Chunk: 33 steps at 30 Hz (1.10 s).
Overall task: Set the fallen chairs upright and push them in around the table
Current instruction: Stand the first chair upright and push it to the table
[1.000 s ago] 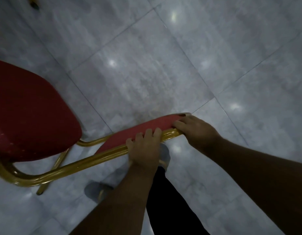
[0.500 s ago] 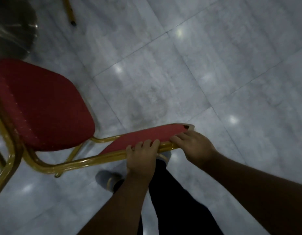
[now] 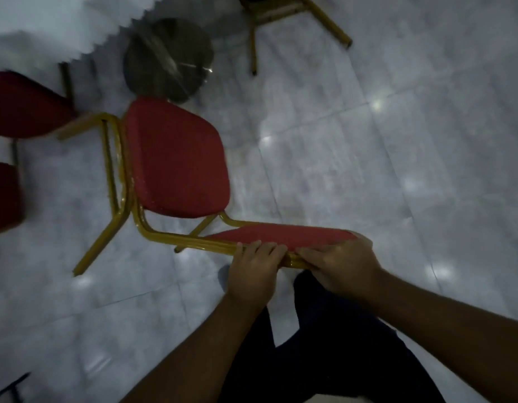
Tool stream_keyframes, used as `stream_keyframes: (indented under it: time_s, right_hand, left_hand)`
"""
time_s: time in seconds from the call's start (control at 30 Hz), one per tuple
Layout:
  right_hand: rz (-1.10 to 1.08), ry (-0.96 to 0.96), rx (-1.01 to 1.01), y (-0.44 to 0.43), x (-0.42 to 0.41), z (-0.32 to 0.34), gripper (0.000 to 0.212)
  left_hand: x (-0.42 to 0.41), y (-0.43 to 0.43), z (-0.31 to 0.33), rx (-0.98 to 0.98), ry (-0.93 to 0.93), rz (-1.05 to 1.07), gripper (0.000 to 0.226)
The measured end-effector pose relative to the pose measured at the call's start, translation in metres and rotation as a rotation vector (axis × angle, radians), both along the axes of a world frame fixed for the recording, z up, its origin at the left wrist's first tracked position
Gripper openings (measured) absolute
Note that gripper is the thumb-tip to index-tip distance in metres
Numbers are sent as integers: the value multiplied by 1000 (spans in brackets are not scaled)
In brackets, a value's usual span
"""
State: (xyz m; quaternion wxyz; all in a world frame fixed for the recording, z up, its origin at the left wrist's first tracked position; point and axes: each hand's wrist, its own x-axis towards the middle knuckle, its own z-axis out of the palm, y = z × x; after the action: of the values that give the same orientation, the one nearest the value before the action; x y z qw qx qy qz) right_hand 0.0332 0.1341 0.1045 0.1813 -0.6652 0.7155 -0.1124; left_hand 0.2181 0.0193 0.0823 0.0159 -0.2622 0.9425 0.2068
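Note:
A red-cushioned chair with a gold metal frame (image 3: 176, 161) stands tilted in front of me, its seat facing me and its backrest nearest my body. My left hand (image 3: 253, 271) grips the gold top rail of the backrest. Just to its right, my right hand (image 3: 339, 264) holds the same rail at the backrest's corner. The table shows as a white cloth edge (image 3: 77, 27) at the top left, with its round metal base (image 3: 169, 61) on the floor beyond the chair.
A second red chair (image 3: 25, 106) stands at the left edge, close to the table. Gold legs of a third chair (image 3: 281, 13) reach in at the top. Grey marble tiles (image 3: 368, 170) stretch to the right. My dark trousers are below my hands.
The chair has swung round and moved toward the table, with both hands still on its backrest. The view has lifted, bringing in the table base, the cloth and the other chairs.

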Motion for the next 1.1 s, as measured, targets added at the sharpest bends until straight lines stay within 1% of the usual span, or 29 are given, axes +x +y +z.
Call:
stream_keyframes:
  time_s: [0.13,0.2,0.27,0.33,0.37,0.4,0.47,0.53,0.57,0.63,0.7,0.77,0.83,0.87,1.03,1.1]
  right_hand:
    - [-16,-29,-206,-18,74,47,32]
    - [29,-53,-253,-26,110,62,36]
    - [65,-24,-195,-27,135,68,50]
    - [17,-43,-93,-21,153,72,70]
    - [-14,-73,-61,-18,162,73,77]
    - [-37,-89,-38,-16,173,76,79]
    - [-33,-47,2,-21,200,87,71]
    - [2,-5,63,-33,228,98,55]
    - [14,-6,90,-41,241,103,50]
    - [20,-10,107,-57,259,113,46]
    - [61,-7,43,-76,281,126,43]
    - [98,-48,-87,-94,301,141,36]
    - [102,-99,-178,-109,315,152,39]
    - [98,-133,-177,-114,316,152,41]
    - [-11,-328,54,-99,297,119,58]
    - [-25,-411,100,-94,289,111,61]
  left_hand:
    - [82,-24,31,85,134,65,37]
    - [123,-40,49,111,202,84,38]
    - [162,-56,69,100,237,76,34]
    - [196,-70,84,96,256,59,31]
    - [214,-76,89,102,269,57,30]
    - [231,-81,92,107,282,61,29]
    - [263,-94,101,106,307,69,31]
    - [286,-106,118,62,320,70,40]
    - [292,-108,132,30,304,53,44]
    - [296,-104,161,-6,248,-3,50]
    - [299,-94,180,-58,197,-55,50]
    - [309,-95,187,-154,176,-72,37]
    - [326,-111,194,-183,141,-63,28]
    - [336,-119,196,-184,136,-53,26]
    - [376,-130,195,-275,220,49,24]
    - [380,-131,193,-252,257,90,23]
